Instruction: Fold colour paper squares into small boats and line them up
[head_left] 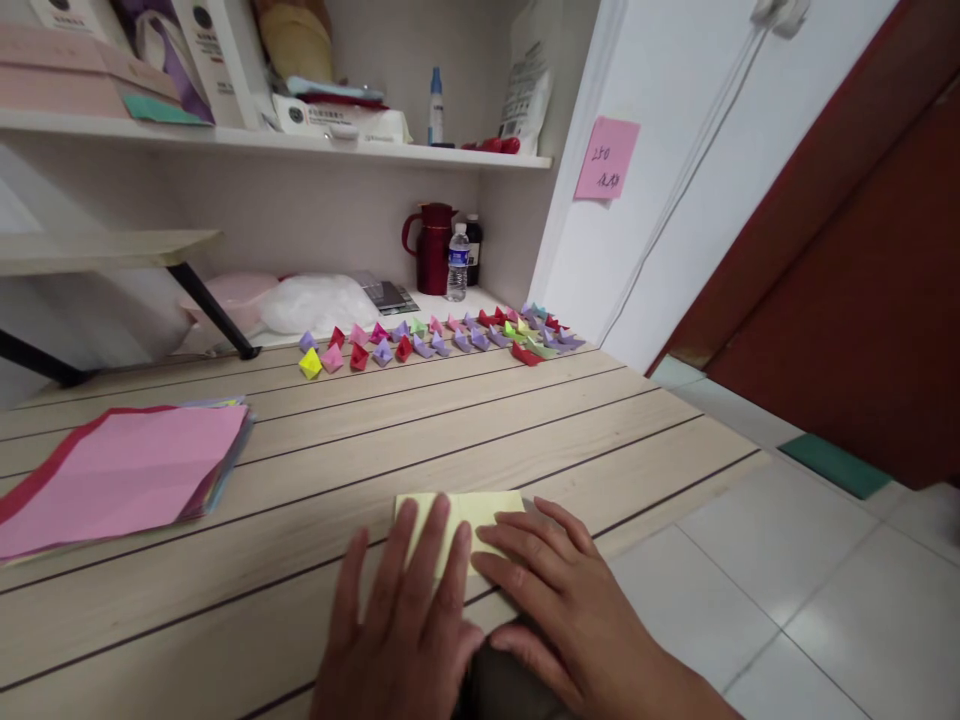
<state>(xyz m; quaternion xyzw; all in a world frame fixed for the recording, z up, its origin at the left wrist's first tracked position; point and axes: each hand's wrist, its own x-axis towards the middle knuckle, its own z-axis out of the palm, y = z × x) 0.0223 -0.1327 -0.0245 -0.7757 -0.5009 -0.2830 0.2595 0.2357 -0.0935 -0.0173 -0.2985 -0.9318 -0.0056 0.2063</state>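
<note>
A pale yellow sheet of paper [491,503] lies flat near the front edge of the wooden table, with a straight edge along its far side. My left hand [409,610] rests over its left part, fingers spread and pointing away from me. From the right, my right hand [555,590] reaches across, its stretched fingers lying on the paper's right part. Both hands cover much of the sheet, so its near side is partly hidden.
Small folded paper boats [403,348] in many colours stand in rows at the table's back. A stack of coloured paper [150,465] lies at left. Behind are a dark red jug [435,250] and a water bottle [457,265]. A table leg [214,310] stands at back left.
</note>
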